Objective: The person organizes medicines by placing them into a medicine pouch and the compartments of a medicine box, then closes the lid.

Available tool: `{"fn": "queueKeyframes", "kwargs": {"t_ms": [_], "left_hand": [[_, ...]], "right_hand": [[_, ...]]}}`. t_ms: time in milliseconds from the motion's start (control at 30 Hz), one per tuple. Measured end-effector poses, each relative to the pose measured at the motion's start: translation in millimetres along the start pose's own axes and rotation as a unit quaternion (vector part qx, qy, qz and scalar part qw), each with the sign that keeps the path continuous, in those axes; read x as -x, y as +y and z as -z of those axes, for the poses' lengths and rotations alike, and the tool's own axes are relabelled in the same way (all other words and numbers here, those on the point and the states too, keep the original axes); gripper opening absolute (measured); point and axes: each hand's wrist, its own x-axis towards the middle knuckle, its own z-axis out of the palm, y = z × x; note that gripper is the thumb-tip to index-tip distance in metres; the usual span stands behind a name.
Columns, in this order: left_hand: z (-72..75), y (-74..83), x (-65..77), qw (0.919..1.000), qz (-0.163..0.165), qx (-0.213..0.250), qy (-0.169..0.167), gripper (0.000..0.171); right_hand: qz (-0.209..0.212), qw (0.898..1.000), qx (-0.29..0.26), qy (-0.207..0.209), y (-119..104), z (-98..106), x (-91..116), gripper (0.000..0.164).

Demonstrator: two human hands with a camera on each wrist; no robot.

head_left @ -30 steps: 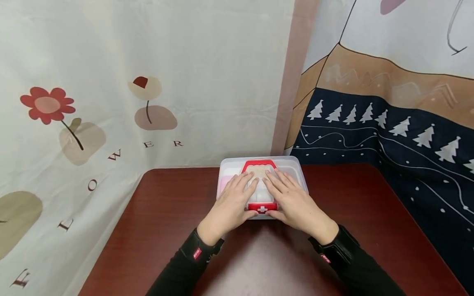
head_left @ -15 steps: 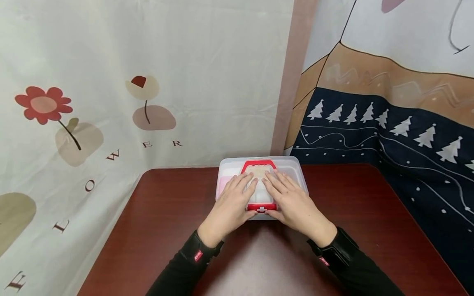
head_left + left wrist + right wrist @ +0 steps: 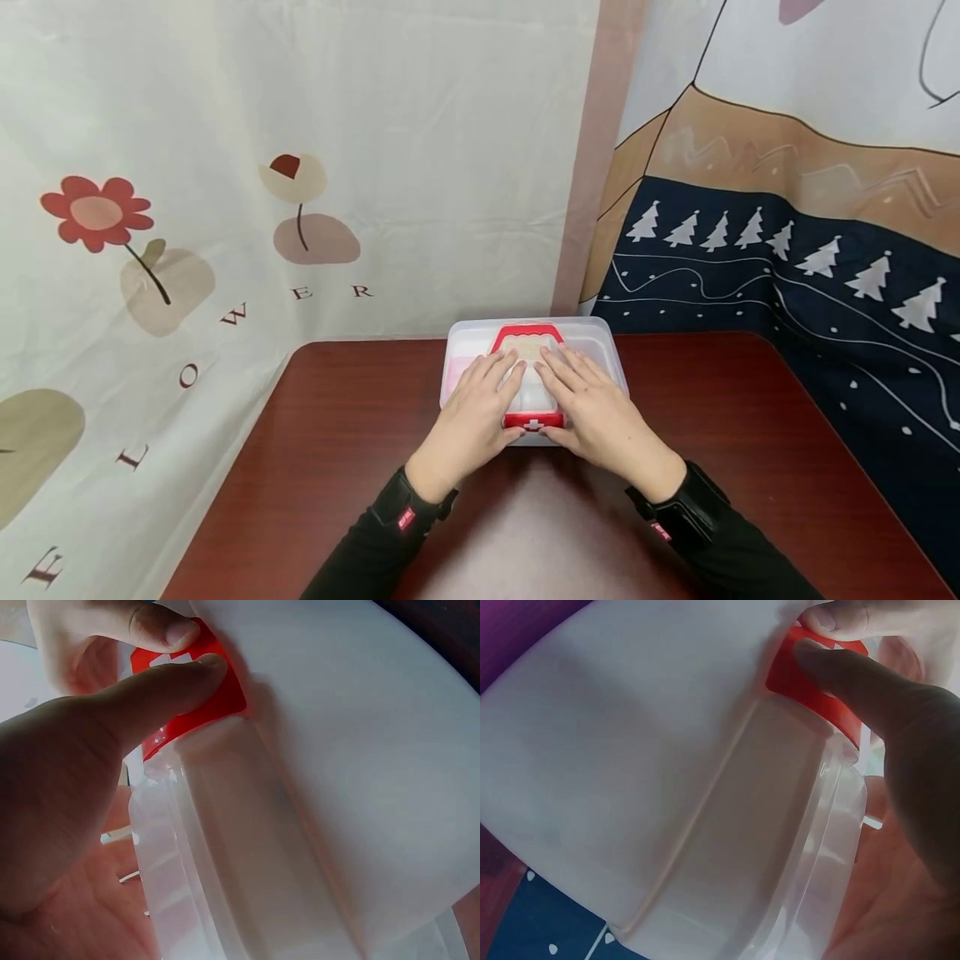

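Note:
A translucent white medicine box (image 3: 592,333) lies on the table under both hands. It has a red handle (image 3: 527,330) at its far side and a red latch (image 3: 517,421) with a white cross at the near side. My left hand (image 3: 467,417) rests on the left of the lid, fingers stretched forward. On the right of the lid lies my right hand (image 3: 603,421), its fingers also extended. Both thumbs touch the latch, as the left wrist view shows on the red latch face (image 3: 214,701). What is inside the box cannot be made out.
The box stands near the far edge of a reddish-brown table (image 3: 360,408). Behind it hangs a pale curtain (image 3: 435,167) with flower prints. A dark blue cloth (image 3: 697,283) with white trees hangs at the right.

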Motion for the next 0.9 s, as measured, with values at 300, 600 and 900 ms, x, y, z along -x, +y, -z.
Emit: {"fn": "queueKeyframes", "kwargs": {"t_ms": [300, 600, 900], "left_hand": [[11.4, -12.5, -7.5, 0.9978, -0.019, 0.059, -0.023, 0.075], [57.1, -22.1, -26.6, 0.9986, 0.019, 0.024, 0.044, 0.023], [87.7, -22.1, -46.3, 0.9871, 0.063, -0.008, 0.147, 0.024]], "right_hand": [[-0.002, 0.999, -0.032, -0.011, 9.3, 7.1, 3.2, 0.097], [-0.051, 0.996, -0.057, 0.036, 13.0, 50.1, -7.8, 0.056], [-0.122, 0.989, -0.02, 0.085, 17.0, 90.9, -38.9, 0.041]]}}
